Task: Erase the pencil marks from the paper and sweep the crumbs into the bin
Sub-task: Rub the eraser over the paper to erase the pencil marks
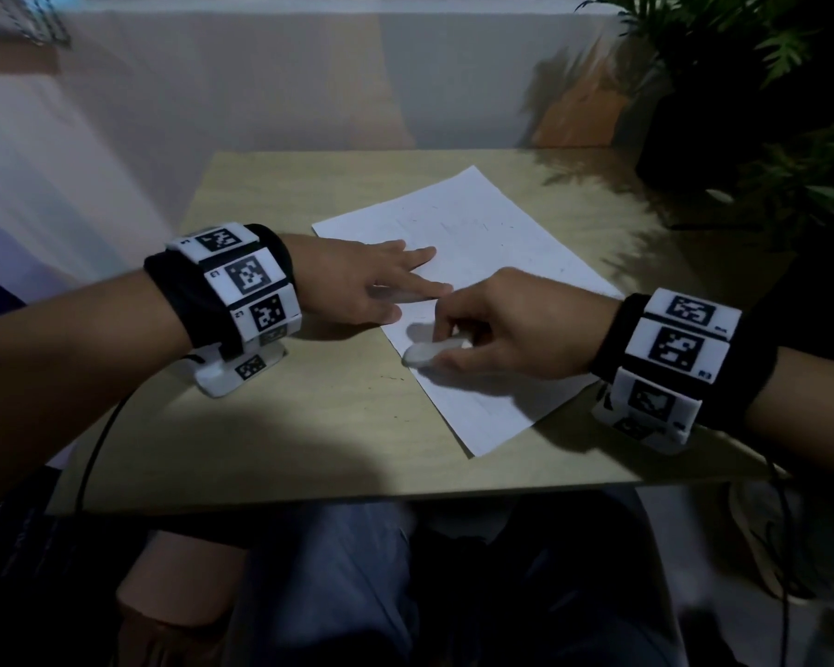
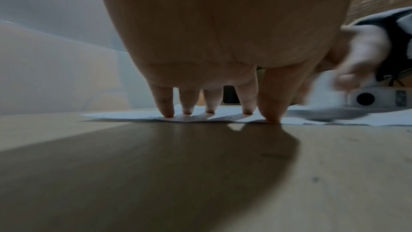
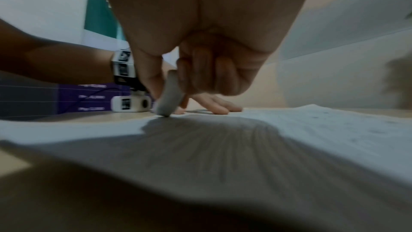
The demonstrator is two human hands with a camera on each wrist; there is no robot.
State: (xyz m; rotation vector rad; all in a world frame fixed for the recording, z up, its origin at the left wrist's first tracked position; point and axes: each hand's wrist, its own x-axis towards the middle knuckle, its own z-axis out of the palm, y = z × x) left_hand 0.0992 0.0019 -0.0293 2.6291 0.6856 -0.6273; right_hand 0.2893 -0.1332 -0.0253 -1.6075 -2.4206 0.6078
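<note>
A white sheet of paper (image 1: pixel 473 262) with faint pencil marks lies at an angle on the light wooden table (image 1: pixel 309 416). My left hand (image 1: pixel 381 276) lies flat on the sheet's left edge, its straight fingertips (image 2: pixel 167 112) pressing the paper (image 2: pixel 223 115) down. My right hand (image 1: pixel 482 329) pinches a white eraser (image 1: pixel 422 353) between thumb and curled fingers. The eraser (image 3: pixel 169 96) touches the paper (image 3: pixel 312 126) with its lower tip, near the sheet's left edge. In the left wrist view the right hand (image 2: pixel 356 66) and eraser (image 2: pixel 323 91) are blurred. No bin is in view.
A dark potted plant (image 1: pixel 761 113) stands at the table's far right corner. Small dark crumbs (image 1: pixel 391 377) lie on the table left of the sheet. A purple box (image 3: pixel 84 98) sits off to the left. Cables hang from both wrists past the near edge.
</note>
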